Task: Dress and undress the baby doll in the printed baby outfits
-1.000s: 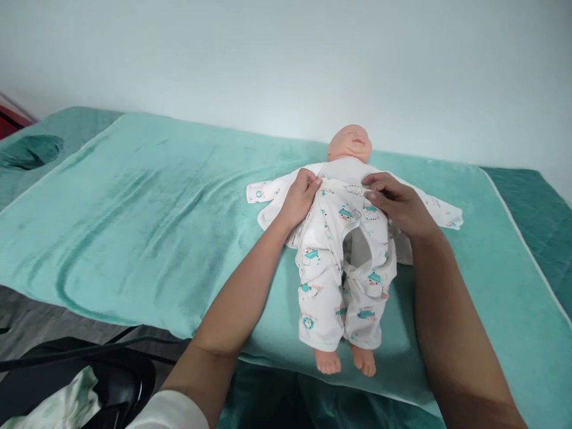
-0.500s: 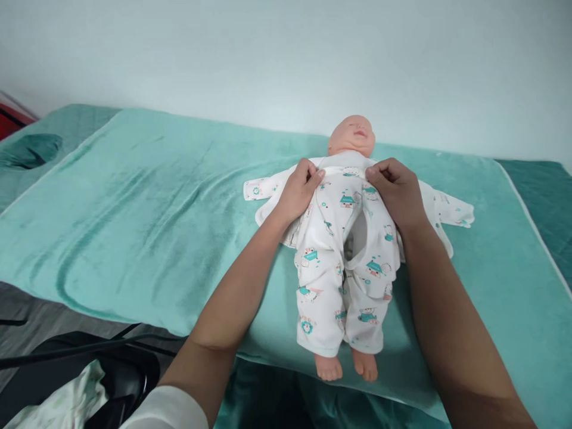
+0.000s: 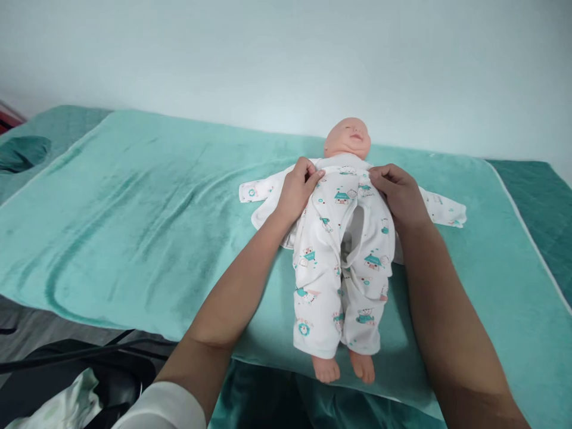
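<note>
A baby doll (image 3: 347,138) lies on its back, head toward the wall and bare feet toward me. White printed baby pants (image 3: 319,262) with an open crotch cover its legs and reach up over the belly. Beneath the waistband lies a white printed baby shirt (image 3: 263,193), its sleeves spread to both sides. My left hand (image 3: 300,187) pinches the pants' waistband on the left side. At the opposite side of the waist, my right hand (image 3: 397,190) has its fingers closed on the same waistband. The fingertips are partly hidden behind the thumbs.
A green sheet (image 3: 134,226) with soft wrinkles covers the bed under the doll. Behind it rises a pale wall (image 3: 268,59). At the lower left, a patterned cloth (image 3: 67,405) lies on a black chair (image 3: 40,375).
Both hands keep their hold on the waistband. My right hand has shifted slightly right relative to the doll, and the whole view has moved a little.
</note>
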`<state>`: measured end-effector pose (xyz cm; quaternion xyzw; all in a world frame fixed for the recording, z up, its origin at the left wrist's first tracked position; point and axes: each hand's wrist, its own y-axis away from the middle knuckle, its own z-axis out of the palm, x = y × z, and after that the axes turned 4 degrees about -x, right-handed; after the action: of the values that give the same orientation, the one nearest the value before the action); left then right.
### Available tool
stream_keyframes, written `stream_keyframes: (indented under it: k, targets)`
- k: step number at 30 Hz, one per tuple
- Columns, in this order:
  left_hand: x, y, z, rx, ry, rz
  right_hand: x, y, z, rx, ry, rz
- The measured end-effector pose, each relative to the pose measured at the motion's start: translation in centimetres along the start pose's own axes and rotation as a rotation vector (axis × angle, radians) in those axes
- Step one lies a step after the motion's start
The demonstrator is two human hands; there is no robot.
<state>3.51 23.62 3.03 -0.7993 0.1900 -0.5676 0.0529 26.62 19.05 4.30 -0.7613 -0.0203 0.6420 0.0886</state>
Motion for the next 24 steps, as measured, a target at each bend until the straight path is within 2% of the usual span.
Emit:
stream_keyframes:
  k: [3, 9, 13, 17, 24]
  targets:
    - [0.5, 0.4, 0.0, -0.004, -0.046, 0.043, 0.5, -0.3, 0.0, 0.049, 0.005, 0.075]
    - [-0.1, 0.8, -0.1, 0.037, -0.137, 0.026, 0.3, 0.3, 0.7, 0.175, 0.124, -0.019]
    - [-0.9, 0.8, 0.1, 0.102, -0.103, -0.031, 0.0, 1.5, 0.7, 0.181, 0.197, -0.038]
    - [-1.1, 1.1, -0.3, 0.045, -0.013, -0.093, 0.1, 2.7, 0.1, 0.241, 0.304, -0.057]
    - [-0.7, 3.0, -1.5, -0.044, 0.104, -0.159, 0.9, 4.9, -1.1, 0.183, 0.272, 0.124]
